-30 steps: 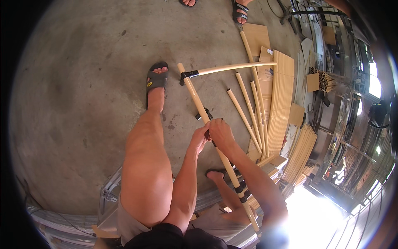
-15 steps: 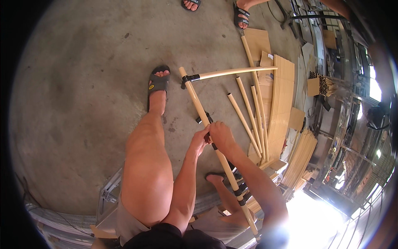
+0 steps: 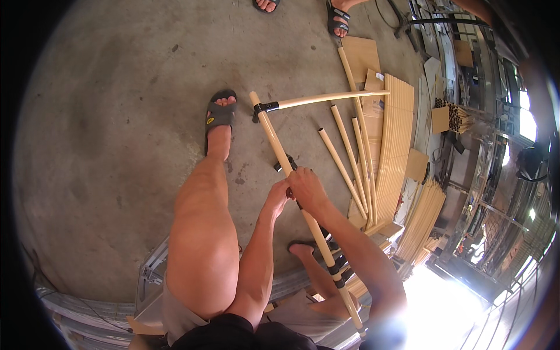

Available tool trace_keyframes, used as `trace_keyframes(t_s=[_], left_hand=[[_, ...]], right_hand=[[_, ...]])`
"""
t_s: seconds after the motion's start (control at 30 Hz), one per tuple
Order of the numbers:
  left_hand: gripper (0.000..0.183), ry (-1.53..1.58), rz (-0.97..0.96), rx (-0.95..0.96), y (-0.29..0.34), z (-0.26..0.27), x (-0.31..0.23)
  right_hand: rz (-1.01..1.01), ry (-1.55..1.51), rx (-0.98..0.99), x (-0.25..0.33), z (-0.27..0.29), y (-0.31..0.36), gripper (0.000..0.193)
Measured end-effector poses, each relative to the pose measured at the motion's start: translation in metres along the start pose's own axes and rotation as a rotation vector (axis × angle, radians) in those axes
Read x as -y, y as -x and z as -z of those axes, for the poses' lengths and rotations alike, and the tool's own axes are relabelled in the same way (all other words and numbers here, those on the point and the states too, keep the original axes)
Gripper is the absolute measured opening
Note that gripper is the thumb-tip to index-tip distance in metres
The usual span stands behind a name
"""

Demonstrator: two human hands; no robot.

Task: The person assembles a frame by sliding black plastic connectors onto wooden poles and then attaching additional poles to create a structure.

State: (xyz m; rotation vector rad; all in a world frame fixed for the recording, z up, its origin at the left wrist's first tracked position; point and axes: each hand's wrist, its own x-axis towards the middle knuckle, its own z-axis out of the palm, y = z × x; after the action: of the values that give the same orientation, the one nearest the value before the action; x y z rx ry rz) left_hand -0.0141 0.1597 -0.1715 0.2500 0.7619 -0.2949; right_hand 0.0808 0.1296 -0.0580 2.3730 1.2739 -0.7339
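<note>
A long beige pipe [image 3: 268, 131] slants from the upper middle down toward my right side. My right hand [image 3: 308, 188] wraps over it about halfway along. My left hand [image 3: 277, 197] is closed against the same spot from the left, its fingertips meeting the right hand's. Something dark shows between the fingers, but the hands mostly cover it. Just above them a black joint [image 3: 286, 163] sits on the pipe. At the top end, another black joint [image 3: 265, 109] carries a beige crosspiece [image 3: 326, 99] reaching right. Lower down are more black joints [image 3: 336, 269].
Several loose beige pipes [image 3: 341, 169] lie on the floor to the right, beside a row of stacked pipes [image 3: 395, 140] and cardboard [image 3: 361, 55]. Another person's sandalled foot [image 3: 338, 22] stands at the top. A metal rack [image 3: 496, 175] lines the right; a metal frame [image 3: 153, 265] stands lower left.
Both hands and the top of the pipe have shifted very slightly left and up in the picture. The hands keep hold at the same place.
</note>
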Motion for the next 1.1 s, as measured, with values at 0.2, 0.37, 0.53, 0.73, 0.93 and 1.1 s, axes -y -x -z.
trace_keyframes(t_s=[0.2, 0.37, 0.53, 0.73, 0.93, 1.1], left_hand=[[0.036, 0.007, -0.005, 0.106, -0.004, 0.009, -0.002], [0.039, 0.031, 0.034, 0.151, 0.002, 0.005, -0.008], [0.039, -0.004, 0.043, 0.097, 0.008, -0.005, -0.016], [0.038, 0.015, 0.028, 0.149, 0.01, -0.005, -0.019], [0.037, 0.023, 0.036, 0.129, 0.008, -0.006, -0.018], [0.037, 0.02, 0.016, 0.105, 0.008, -0.004, -0.016]], right_hand=[[0.179, -0.104, 0.049, -0.02, 0.012, -0.001, 0.016], [0.022, -0.003, 0.068, -0.013, 0.011, 0.0, 0.027], [-0.092, 0.192, 0.128, -0.001, 0.006, -0.001, 0.036], [-0.085, 0.126, 0.091, -0.011, -0.006, -0.004, 0.037], [-0.058, -0.045, 0.028, -0.012, -0.009, 0.0, 0.025], [-0.002, -0.071, 0.04, -0.017, 0.005, -0.003, 0.012]])
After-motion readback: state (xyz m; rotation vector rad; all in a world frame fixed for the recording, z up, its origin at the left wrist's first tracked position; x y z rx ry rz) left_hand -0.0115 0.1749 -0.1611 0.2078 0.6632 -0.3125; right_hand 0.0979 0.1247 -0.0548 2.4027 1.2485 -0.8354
